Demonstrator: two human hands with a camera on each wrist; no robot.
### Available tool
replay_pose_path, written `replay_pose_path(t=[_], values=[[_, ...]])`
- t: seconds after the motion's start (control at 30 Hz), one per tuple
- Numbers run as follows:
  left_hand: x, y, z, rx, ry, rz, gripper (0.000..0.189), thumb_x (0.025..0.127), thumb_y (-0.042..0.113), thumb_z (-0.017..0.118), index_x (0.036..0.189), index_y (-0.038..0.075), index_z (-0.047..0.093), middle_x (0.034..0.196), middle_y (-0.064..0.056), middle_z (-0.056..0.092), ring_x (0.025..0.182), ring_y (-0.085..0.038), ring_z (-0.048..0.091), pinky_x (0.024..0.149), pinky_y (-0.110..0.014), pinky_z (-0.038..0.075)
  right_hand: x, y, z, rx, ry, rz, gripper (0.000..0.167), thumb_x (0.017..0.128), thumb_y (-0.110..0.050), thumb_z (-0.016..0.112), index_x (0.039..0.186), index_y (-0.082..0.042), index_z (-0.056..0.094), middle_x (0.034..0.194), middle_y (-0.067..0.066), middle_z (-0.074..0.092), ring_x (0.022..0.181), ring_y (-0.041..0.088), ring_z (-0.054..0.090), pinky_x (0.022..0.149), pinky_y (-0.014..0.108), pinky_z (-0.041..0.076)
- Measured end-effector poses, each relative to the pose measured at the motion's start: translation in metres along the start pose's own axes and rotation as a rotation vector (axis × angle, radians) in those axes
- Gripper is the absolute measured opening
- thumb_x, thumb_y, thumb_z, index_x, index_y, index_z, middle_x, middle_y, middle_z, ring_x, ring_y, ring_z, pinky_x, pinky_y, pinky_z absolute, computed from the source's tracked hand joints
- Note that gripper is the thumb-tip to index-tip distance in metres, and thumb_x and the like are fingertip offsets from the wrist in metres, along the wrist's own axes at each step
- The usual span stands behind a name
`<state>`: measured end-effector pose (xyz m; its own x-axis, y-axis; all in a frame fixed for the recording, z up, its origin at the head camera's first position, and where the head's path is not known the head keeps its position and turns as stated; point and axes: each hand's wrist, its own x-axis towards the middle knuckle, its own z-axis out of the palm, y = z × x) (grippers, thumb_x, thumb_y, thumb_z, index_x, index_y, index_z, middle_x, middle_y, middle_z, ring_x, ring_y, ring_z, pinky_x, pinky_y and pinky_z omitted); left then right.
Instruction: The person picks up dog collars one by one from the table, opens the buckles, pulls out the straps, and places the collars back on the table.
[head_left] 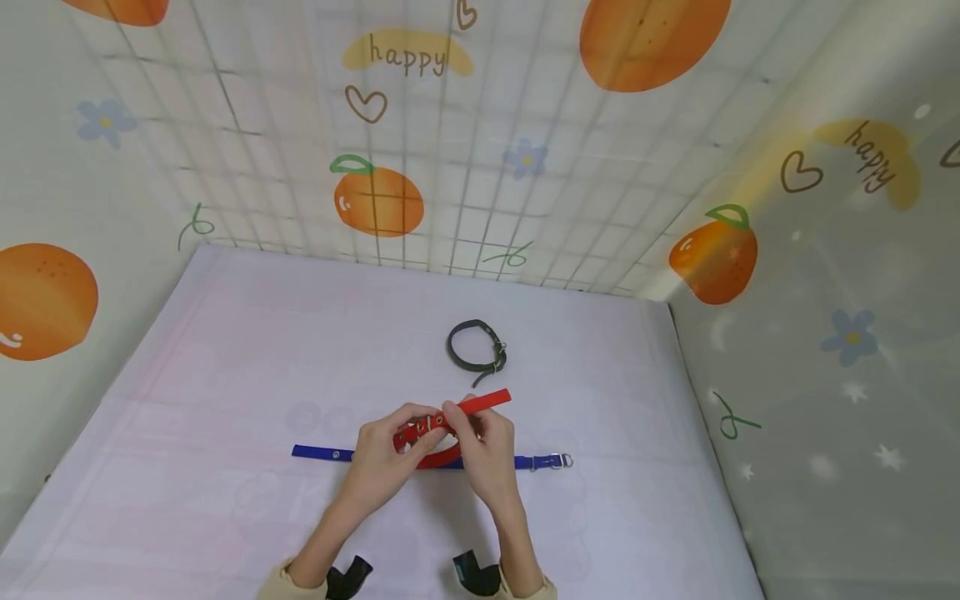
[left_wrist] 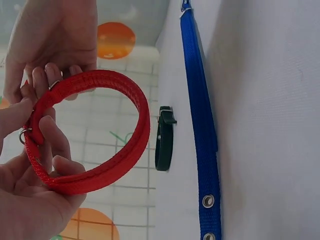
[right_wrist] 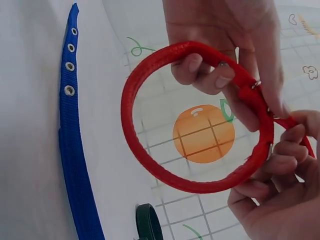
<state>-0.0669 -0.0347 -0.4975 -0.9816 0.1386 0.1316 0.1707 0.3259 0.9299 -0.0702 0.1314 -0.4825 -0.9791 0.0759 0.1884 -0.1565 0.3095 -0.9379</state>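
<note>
A red pet collar (head_left: 486,402), bent into a closed loop, is held in the air by both hands. My left hand (head_left: 381,463) pinches it beside the metal buckle and eyelets. My right hand (head_left: 489,457) grips the other side of the buckle, with the collar's straight free end sticking out past its fingers to the right. The red loop (left_wrist: 142,125) hangs open in the left wrist view, its metal ring by the fingers. Below the hands, a blue collar (head_left: 322,452) lies stretched flat on the table, its middle hidden behind them.
A dark green collar (head_left: 452,348), buckled into a loop, lies on the table beyond the hands. The white table (head_left: 225,350) is bordered by patterned curtain walls (head_left: 810,433) at left, back and right.
</note>
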Motion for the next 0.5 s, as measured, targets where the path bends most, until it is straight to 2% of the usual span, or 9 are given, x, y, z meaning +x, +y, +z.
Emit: replay_pose_path(t=[0.1,0.23,0.3,0.37,0.47,0.5], values=[[0.0004,0.0006,0.0005,-0.016,-0.006,-0.028,0.025,0.095,0.035,0.084,0.119,0.033,0.077,0.105,0.007,0.081,0.084,-0.010,0.064,0.065,-0.020,0.050,0.0003,-0.0003,0.0006,0.029,0.013,0.008,0.023,0.107,-0.023,0.067,0.090,-0.009,0.074,0.074,0.015,0.068,0.067,0.010,0.059,0.065,0.022,0.051],[0.0006,0.0005,0.0006,-0.055,-0.009,-0.052,0.025,0.096,0.034,0.083,0.120,0.032,0.077,0.114,0.006,0.082,0.104,-0.016,0.073,0.079,-0.022,0.059,0.0007,-0.0004,0.0014,0.049,0.020,0.012,0.022,0.107,-0.022,0.067,0.092,-0.008,0.075,0.078,0.015,0.073,0.070,0.009,0.064,0.068,0.024,0.055],[0.0002,0.0001,0.0006,-0.078,-0.006,-0.057,0.025,0.097,0.034,0.082,0.121,0.031,0.077,0.116,0.005,0.082,0.110,-0.019,0.075,0.085,-0.024,0.060,0.0008,-0.0005,0.0017,0.047,0.008,0.017,0.020,0.107,-0.023,0.068,0.095,-0.009,0.075,0.082,0.012,0.076,0.074,0.009,0.067,0.071,0.024,0.057],[-0.0010,-0.0003,0.0005,-0.107,0.001,-0.061,0.025,0.098,0.033,0.081,0.122,0.029,0.077,0.118,0.003,0.082,0.114,-0.023,0.076,0.088,-0.026,0.062,0.0003,-0.0003,0.0016,0.037,-0.021,0.026,0.018,0.106,-0.025,0.068,0.099,-0.011,0.075,0.083,0.009,0.076,0.075,0.008,0.066,0.069,0.023,0.055],[-0.0032,-0.0006,0.0004,-0.152,0.014,-0.076,0.025,0.099,0.028,0.080,0.123,0.024,0.077,0.123,0.000,0.081,0.118,-0.025,0.076,0.091,-0.027,0.063,-0.0011,0.0005,0.0022,0.002,-0.082,0.035,0.015,0.106,-0.029,0.069,0.106,-0.014,0.072,0.077,0.005,0.066,0.071,0.006,0.058,0.063,0.020,0.046],[-0.0037,-0.0006,0.0003,-0.167,0.018,-0.086,0.025,0.099,0.027,0.080,0.123,0.023,0.077,0.124,-0.001,0.081,0.115,-0.025,0.077,0.089,-0.027,0.063,-0.0015,0.0005,0.0025,-0.011,-0.101,0.032,0.016,0.106,-0.030,0.069,0.109,-0.014,0.071,0.075,0.004,0.061,0.070,0.006,0.054,0.061,0.019,0.043]])
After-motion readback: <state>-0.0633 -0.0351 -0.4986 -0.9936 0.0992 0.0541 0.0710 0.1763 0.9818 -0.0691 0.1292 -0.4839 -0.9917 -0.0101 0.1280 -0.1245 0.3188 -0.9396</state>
